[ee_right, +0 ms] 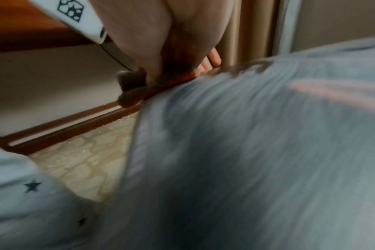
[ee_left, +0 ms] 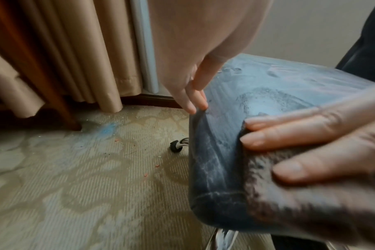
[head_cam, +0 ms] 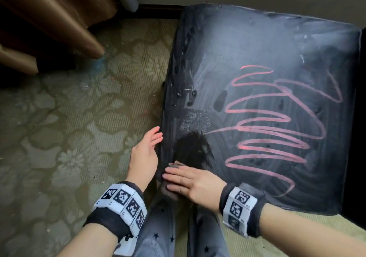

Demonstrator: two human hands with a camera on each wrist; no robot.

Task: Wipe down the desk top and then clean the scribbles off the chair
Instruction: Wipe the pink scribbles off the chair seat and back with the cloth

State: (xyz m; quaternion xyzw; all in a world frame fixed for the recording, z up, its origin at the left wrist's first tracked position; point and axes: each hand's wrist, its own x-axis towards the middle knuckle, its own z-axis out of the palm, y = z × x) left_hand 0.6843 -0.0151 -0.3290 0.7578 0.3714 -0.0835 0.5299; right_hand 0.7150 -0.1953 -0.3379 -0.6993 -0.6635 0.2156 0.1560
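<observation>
Pressing flat on a dark grey cloth [head_cam: 174,179], the right hand [head_cam: 190,181] lies at the near left corner of the chair seat [head_cam: 277,39], its fingers straight and close together, pointing toward the seat's left edge. In the left wrist view the cloth [ee_left: 300,194] drapes over that corner and down the seat's rounded side, with the fingertips [ee_left: 265,140] spread on top of it. The left hand [head_cam: 145,153] rests against the left edge of the seat a little farther back, its fingers relaxed and nearly straight, their tips touching the edge and gripping nothing. Pink scribbles [head_cam: 273,126] loop back and forth across the right half of the seat, well apart from the cloth, while a dark wet-looking patch [head_cam: 193,149] sits just beyond the right hand's fingers. Pale chalky smears cover most of the seat. Patterned carpet [head_cam: 69,128] lies to the left of the chair, with tan curtains [head_cam: 59,15] hanging at the far left and a chair caster [ee_left: 176,146] showing under the seat. Star-printed trousers [head_cam: 158,237] appear below the hands. The right wrist view is too blurred to add detail.
</observation>
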